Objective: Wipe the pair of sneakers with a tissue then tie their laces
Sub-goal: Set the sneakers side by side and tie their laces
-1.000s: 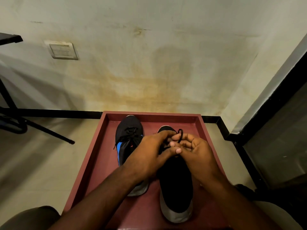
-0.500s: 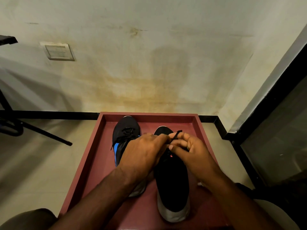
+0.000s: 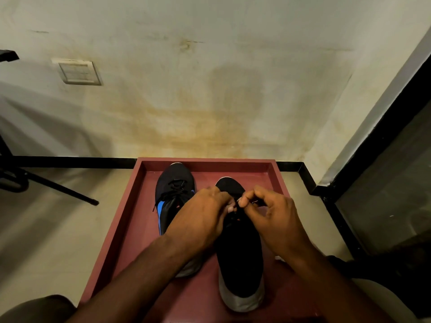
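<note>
Two black sneakers stand toe-away in a dark red tray (image 3: 121,229). The left sneaker (image 3: 174,183) has a blue side stripe and a tied bow of black laces. The right sneaker (image 3: 240,259) has a grey heel sole. Both my hands meet above its lace area. My left hand (image 3: 200,220) has its fingers curled onto the black lace, and my right hand (image 3: 275,217) pinches the lace (image 3: 236,202) between thumb and forefinger. Most of the lace is hidden under my fingers. No tissue is in view.
The tray sits on a pale floor against a stained wall with a switch plate (image 3: 78,72). Black metal legs (image 3: 58,187) lie at the left. A dark framed panel (image 3: 384,183) stands at the right. My knees show at the bottom corners.
The lace loop that stuck up above my right fingers is now drawn down into my fingertips. My right hand has shifted slightly right, with both hands still on the right sneaker.
</note>
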A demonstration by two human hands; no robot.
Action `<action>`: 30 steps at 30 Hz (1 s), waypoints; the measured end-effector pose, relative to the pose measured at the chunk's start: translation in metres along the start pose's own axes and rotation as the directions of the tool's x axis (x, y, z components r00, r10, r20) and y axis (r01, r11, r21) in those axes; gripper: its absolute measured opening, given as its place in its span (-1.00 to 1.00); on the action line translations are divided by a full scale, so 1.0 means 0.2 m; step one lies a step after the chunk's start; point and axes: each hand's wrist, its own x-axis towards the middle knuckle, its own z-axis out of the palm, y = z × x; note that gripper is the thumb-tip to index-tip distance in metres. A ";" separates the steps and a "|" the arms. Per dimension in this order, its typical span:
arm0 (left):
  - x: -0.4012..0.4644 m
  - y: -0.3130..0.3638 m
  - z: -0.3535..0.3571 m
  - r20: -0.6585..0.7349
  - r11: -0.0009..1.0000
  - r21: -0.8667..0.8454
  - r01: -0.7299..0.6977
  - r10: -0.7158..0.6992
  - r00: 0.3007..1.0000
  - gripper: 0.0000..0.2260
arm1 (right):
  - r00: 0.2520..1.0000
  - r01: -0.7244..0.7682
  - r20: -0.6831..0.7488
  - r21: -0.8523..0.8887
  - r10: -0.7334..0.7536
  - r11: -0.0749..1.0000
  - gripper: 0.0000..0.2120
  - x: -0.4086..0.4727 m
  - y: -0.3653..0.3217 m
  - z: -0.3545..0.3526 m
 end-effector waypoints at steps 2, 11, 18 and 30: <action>0.00 -0.01 0.01 -0.004 0.969 -0.225 0.099 -0.103 0.995 -0.83 | 0.998 0.065 0.018 -0.058 -0.064 0.996 -0.72 0.00 0.01 0.00; 0.00 -0.04 0.03 0.035 0.845 -0.462 0.268 -0.284 0.958 -0.71 | 0.981 0.031 0.194 -0.055 -0.020 0.998 -0.79 -0.02 0.00 0.04; 0.00 -0.03 0.04 0.019 0.852 -0.439 0.287 -0.310 0.950 -0.72 | 0.925 -0.313 0.022 0.610 0.380 0.728 -0.81 0.07 -0.01 -0.14; 0.00 -0.01 0.04 -0.058 0.875 -0.414 0.252 -0.301 0.952 -0.74 | 0.999 -0.049 -0.013 -0.028 0.049 0.998 -0.71 0.01 0.03 -0.19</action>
